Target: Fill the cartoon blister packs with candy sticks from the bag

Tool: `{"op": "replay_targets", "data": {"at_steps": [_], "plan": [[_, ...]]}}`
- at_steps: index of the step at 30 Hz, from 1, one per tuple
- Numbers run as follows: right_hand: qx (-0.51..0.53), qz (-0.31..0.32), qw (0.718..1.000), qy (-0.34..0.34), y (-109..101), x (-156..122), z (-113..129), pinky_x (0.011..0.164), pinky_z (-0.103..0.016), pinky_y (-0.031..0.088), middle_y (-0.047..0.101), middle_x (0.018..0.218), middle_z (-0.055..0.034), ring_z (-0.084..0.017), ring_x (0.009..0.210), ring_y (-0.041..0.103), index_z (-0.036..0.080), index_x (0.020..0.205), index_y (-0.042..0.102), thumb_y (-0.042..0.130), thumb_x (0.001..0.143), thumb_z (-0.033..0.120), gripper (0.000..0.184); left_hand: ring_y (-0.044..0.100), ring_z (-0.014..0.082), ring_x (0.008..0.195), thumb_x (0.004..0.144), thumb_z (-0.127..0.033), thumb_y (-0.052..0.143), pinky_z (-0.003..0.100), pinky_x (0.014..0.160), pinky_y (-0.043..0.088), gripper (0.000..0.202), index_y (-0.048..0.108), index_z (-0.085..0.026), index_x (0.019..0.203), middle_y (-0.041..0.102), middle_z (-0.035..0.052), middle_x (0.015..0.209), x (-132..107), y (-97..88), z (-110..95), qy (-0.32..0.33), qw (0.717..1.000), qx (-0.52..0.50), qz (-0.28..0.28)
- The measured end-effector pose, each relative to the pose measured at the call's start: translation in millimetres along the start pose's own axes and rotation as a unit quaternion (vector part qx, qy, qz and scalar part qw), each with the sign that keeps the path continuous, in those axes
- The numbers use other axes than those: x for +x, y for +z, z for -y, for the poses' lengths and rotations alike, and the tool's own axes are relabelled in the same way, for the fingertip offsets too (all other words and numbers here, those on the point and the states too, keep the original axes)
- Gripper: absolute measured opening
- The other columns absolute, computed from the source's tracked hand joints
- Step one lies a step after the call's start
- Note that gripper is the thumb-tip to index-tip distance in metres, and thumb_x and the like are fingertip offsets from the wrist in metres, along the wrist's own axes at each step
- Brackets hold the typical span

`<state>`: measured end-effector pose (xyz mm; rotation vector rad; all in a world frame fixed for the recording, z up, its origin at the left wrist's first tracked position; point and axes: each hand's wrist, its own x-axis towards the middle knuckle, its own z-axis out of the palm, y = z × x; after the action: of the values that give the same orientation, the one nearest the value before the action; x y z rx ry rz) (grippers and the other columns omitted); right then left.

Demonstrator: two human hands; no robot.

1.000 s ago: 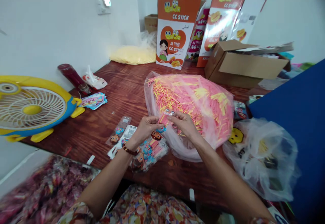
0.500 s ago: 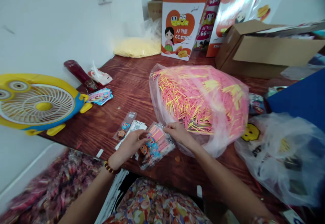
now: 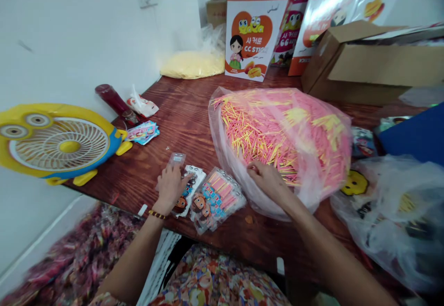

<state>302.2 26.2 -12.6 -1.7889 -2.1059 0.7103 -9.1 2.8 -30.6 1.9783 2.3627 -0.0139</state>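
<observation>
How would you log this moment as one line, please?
left hand: over flat clear pouch | right hand: at plastic bag of pink-and-yellow sticks, grip unclear | filled pouches: on wooden table

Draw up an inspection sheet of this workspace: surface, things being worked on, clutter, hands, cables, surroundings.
Surface: brown wood-grain table.
Job's things: open bag of pink and yellow sticks; stick-filled packets in an overlapping pile; flat packets left of them.
Clutter: yellow-and-blue fan, red bottle, tissue pack, printed cards, whitish plastic bag.
Hands: left hand over the flat packets, fingers spread; right hand at the stick bag's near side, fingers curled, grip unclear.
Cables: nothing seen clearly.
Surroundings: pale wall, CC STICK carton, open brown carton, blue panel.
</observation>
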Motion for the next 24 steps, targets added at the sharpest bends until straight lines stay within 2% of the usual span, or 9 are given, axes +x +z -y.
{"op": "replay_targets", "data": {"at_steps": [1, 4, 6, 8, 11, 16, 20, 24], "plan": [[0.001, -0.005, 1.000, 0.009, -4, 2, -17, 0.062, -0.025, 0.033, 0.069, 0.078, -0.0035, -0.016, 0.069, 0.059, 0.018, 0.096, 0.067, 0.045, 0.090, 0.024, 0.024, 0.056, 0.0396, 0.111, 0.093, -0.052, 0.043, 0.049, 0.085, 0.046, 0.051, 0.061, -0.011, 0.117, 0.062, 0.0227, 0.118, -2, 1.1, 1, -0.003, 1.000, 0.010, 0.003], [-0.037, -0.003, 0.998, 0.047, -20, 4, -70, 0.059, -0.024, 0.032, 0.065, 0.070, -0.0015, -0.015, 0.066, 0.055, 0.017, 0.079, 0.065, 0.043, 0.088, 0.023, 0.024, 0.055, 0.0405, 0.110, 0.090, -0.054, 0.046, 0.049, 0.085, 0.045, 0.048, 0.063, -0.014, 0.110, 0.063, 0.0214, 0.116, -5, 9.2, 3, 0.005, 1.000, -0.006, 0.012], [-0.097, 0.003, 0.991, 0.092, -33, 3, -99, 0.059, -0.023, 0.032, 0.065, 0.071, -0.0014, -0.015, 0.067, 0.056, 0.016, 0.080, 0.065, 0.045, 0.088, 0.022, 0.023, 0.056, 0.0404, 0.111, 0.087, -0.054, 0.050, 0.050, 0.085, 0.045, 0.048, 0.063, -0.014, 0.110, 0.063, 0.0207, 0.116, -2, 17.2, 5, -0.002, 0.999, -0.047, 0.004], [-0.139, -0.009, 0.981, 0.133, -45, 0, -118, 0.060, -0.024, 0.032, 0.067, 0.075, -0.0039, -0.016, 0.070, 0.056, 0.015, 0.084, 0.067, 0.044, 0.088, 0.020, 0.023, 0.058, 0.0381, 0.110, 0.086, -0.051, 0.052, 0.048, 0.087, 0.045, 0.046, 0.061, -0.013, 0.110, 0.065, 0.0194, 0.112, 3, 24.5, 7, -0.012, 0.995, -0.097, -0.011], [-0.174, -0.019, 0.971, 0.160, -56, -3, -127, 0.062, -0.026, 0.033, 0.069, 0.083, -0.0084, -0.018, 0.075, 0.058, 0.014, 0.088, 0.068, 0.044, 0.090, 0.020, 0.024, 0.062, 0.0325, 0.106, 0.084, -0.045, 0.054, 0.043, 0.089, 0.046, 0.043, 0.059, -0.013, 0.113, 0.067, 0.0154, 0.109, 9, 29.0, 10, -0.011, 0.984, -0.178, -0.025], [-0.208, 0.001, 0.969, 0.132, -55, -8, -122, 0.073, -0.027, 0.038, 0.068, 0.103, -0.0118, -0.021, 0.094, 0.061, 0.015, 0.100, 0.067, 0.048, 0.090, 0.017, 0.022, 0.067, 0.0286, 0.096, 0.084, -0.043, 0.054, 0.039, 0.086, 0.047, 0.043, 0.059, -0.019, 0.119, 0.071, 0.0087, 0.100, 14, 21.6, 15, -0.016, 0.972, -0.232, -0.031], [-0.276, 0.009, 0.953, 0.124, -54, -7, -122, 0.076, -0.029, 0.042, 0.065, 0.112, -0.0134, -0.022, 0.099, 0.062, 0.015, 0.110, 0.064, 0.044, 0.092, 0.016, 0.027, 0.068, 0.0308, 0.089, 0.082, -0.043, 0.055, 0.040, 0.079, 0.048, 0.036, 0.063, -0.019, 0.109, 0.073, 0.0087, 0.090, 19, 18.3, 20, -0.019, 0.973, -0.224, -0.046], [-0.333, -0.011, 0.934, 0.125, -52, 0, -124, 0.076, -0.030, 0.044, 0.063, 0.118, -0.0145, -0.022, 0.099, 0.060, 0.014, 0.117, 0.061, 0.035, 0.097, 0.016, 0.033, 0.066, 0.0280, 0.075, 0.084, -0.042, 0.054, 0.036, 0.074, 0.045, 0.027, 0.065, -0.021, 0.097, 0.070, 0.0045, 0.077, 21, 17.8, 25, 0.024, 0.975, -0.205, -0.086]]}}
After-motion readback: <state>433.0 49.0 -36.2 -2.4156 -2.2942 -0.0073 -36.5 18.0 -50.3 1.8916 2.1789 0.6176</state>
